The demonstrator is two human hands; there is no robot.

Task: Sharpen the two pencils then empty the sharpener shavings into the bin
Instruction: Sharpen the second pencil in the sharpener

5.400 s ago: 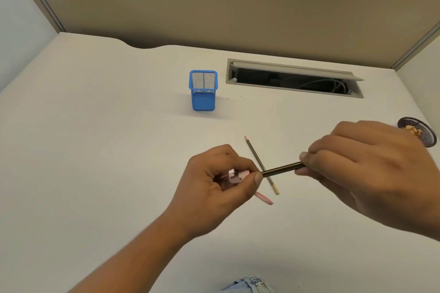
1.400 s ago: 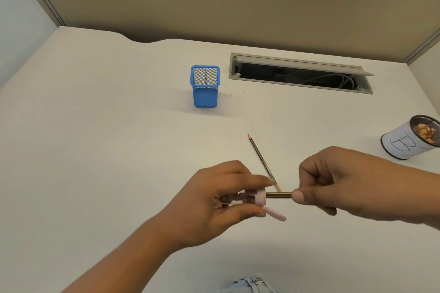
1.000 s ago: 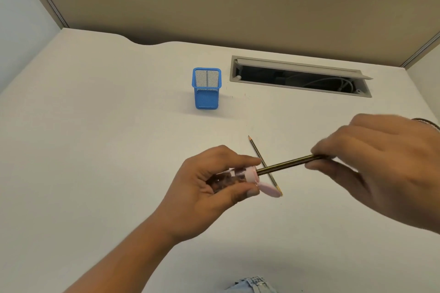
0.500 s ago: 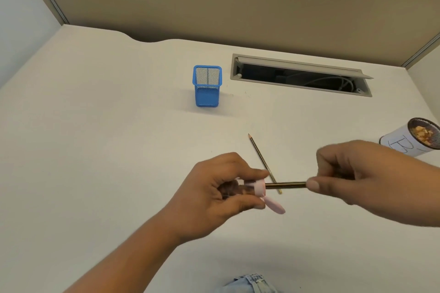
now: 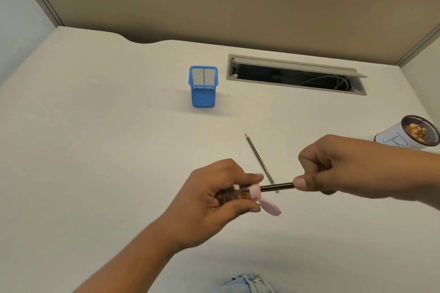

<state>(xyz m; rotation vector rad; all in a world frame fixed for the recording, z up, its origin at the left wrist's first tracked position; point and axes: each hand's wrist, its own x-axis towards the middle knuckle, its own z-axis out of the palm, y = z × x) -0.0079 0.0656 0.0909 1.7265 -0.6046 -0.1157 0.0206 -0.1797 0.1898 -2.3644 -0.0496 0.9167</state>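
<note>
The left hand [image 5: 212, 200] clamps the clear, pink-capped sharpener [image 5: 82, 195] steady while the right hand [image 5: 338, 169] pinches the dark striped pencil [image 5: 276, 187] to twist it in.

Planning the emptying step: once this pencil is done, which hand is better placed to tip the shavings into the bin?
Likely the left hand: it already grips the sharpener, so no handover is needed. The bin stands nearer the right hand, which is busy holding the pencil.
</note>
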